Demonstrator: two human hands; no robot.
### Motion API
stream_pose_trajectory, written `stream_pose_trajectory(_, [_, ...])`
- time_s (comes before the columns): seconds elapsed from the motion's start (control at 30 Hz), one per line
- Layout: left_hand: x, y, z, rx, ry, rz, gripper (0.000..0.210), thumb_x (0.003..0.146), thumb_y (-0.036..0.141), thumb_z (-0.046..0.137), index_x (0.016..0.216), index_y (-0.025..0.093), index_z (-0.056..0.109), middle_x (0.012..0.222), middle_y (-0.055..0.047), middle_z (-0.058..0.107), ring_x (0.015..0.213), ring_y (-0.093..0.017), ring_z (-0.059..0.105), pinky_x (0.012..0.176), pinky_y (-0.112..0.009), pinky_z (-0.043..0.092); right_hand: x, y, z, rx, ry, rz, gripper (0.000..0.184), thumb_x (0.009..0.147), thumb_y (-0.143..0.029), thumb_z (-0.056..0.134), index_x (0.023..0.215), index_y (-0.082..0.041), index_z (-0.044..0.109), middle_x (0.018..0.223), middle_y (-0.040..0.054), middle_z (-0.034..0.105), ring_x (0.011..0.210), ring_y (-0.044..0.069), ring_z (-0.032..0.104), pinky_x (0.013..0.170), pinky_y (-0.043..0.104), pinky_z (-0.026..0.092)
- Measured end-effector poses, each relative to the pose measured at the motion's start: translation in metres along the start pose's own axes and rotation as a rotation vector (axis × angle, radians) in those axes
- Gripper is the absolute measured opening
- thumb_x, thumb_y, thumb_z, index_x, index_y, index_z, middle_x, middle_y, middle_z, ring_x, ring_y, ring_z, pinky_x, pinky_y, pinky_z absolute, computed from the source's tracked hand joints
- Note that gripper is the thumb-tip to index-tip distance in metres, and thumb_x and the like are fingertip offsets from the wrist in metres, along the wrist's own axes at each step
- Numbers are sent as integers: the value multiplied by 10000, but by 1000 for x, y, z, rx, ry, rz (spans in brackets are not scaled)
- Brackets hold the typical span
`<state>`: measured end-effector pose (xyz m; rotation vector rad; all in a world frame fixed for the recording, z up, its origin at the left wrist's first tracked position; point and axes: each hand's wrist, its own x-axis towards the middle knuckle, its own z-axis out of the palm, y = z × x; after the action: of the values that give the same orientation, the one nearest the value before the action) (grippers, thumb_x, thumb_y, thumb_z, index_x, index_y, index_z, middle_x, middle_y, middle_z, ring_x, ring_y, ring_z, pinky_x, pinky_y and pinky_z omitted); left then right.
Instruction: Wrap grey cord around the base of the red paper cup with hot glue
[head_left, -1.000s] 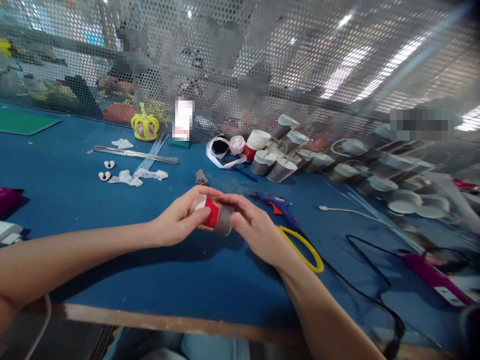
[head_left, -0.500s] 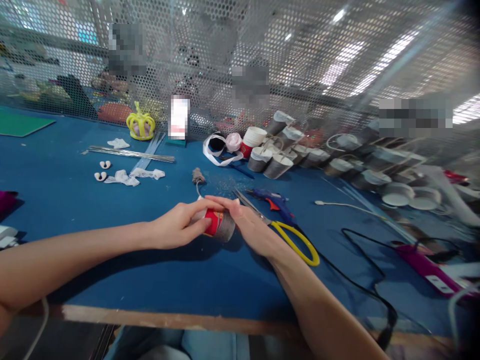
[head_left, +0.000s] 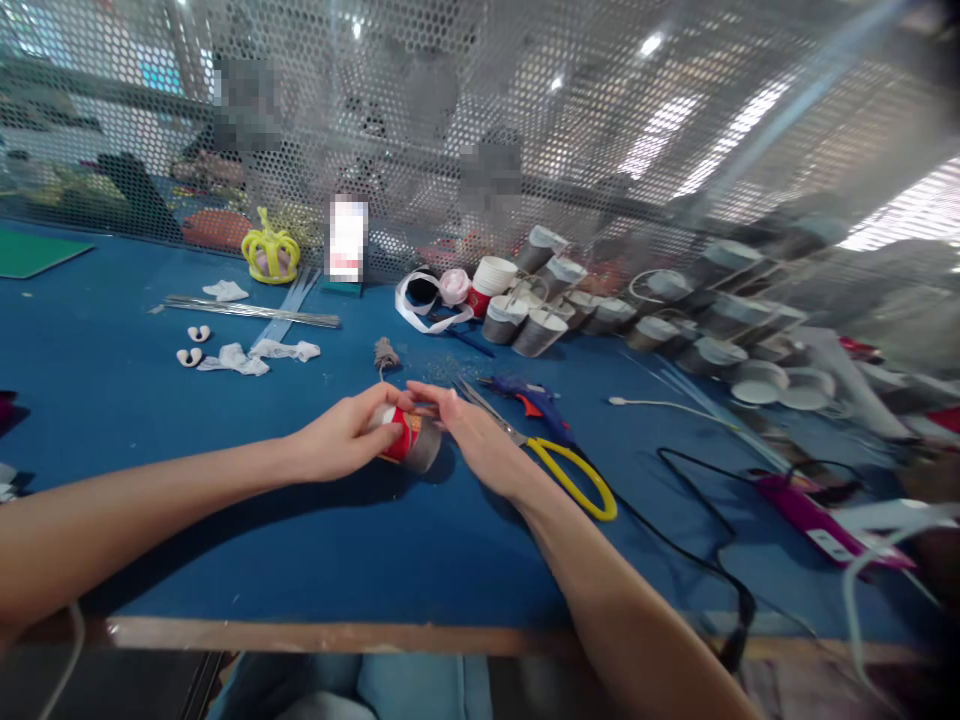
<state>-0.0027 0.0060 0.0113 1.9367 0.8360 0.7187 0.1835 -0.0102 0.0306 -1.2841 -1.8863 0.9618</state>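
Observation:
A red and white paper cup (head_left: 403, 432) lies on its side just over the blue table, its base end wrapped in grey cord (head_left: 424, 447). My left hand (head_left: 346, 432) is closed around the cup's white end, thumb on the near side. My right hand (head_left: 474, 432) reaches in from the right with fingers stretched out flat, their tips against the cup's far upper side. Whether they pinch a strand of cord is hidden. Behind the cup rests a small bundle of grey cord (head_left: 386, 354), with a strand running to the cup.
Yellow-handled scissors (head_left: 570, 478) and a blue glue gun (head_left: 529, 395) lie right of my hands. Several grey-wrapped cups (head_left: 540, 332) stand farther back. A yellow crown-shaped piece (head_left: 270, 252), thin metal rods (head_left: 251, 311) and a phone (head_left: 346, 238) are at back left. A purple power strip (head_left: 814, 515) lies right.
The cup has turned in my left hand, showing more of its white end. My right hand has drawn slightly away from the grey end. The whole view has shifted a little.

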Motion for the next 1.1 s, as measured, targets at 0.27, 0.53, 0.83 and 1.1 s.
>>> stream_pose_trajectory(0.27, [0, 3, -2, 167, -1, -49, 245, 857, 291, 395, 1055, 163, 462, 868, -48, 634, 700, -163, 560, 646, -285, 435, 0, 7, -84, -292, 449, 179, 378, 900, -446, 376, 836, -152, 605, 880, 103, 672, 808, 182, 635, 787, 347, 495])
stream_pose_trajectory(0.53, [0, 5, -3, 194, -38, 2, 259, 868, 302, 433, 1083, 159, 451, 962, -76, 646, 760, -181, 588, 670, -295, 450, 2, 76, -114, -441, 385, 482, 302, 885, -322, 521, 1157, -192, 540, 1185, 79, 553, 976, 194, 576, 809, 400, 498])
stream_pose_trajectory(0.83, [2, 7, -9, 259, -62, 26, 275, 878, 301, 428, 1106, 147, 435, 860, -56, 627, 704, -175, 575, 620, -268, 420, -12, 39, -102, -169, 450, 446, 162, 746, -141, 611, 896, -161, 553, 727, 36, 661, 608, 159, 643, 602, 296, 530])
stream_pose_trajectory(1.1, [5, 6, -13, 263, -16, 19, 269, 877, 304, 428, 1091, 141, 446, 830, -51, 621, 684, -166, 564, 612, -260, 415, -36, -20, -61, -66, 126, 282, 266, 737, -413, 622, 791, -154, 642, 551, 5, 629, 442, 105, 554, 434, 215, 469])
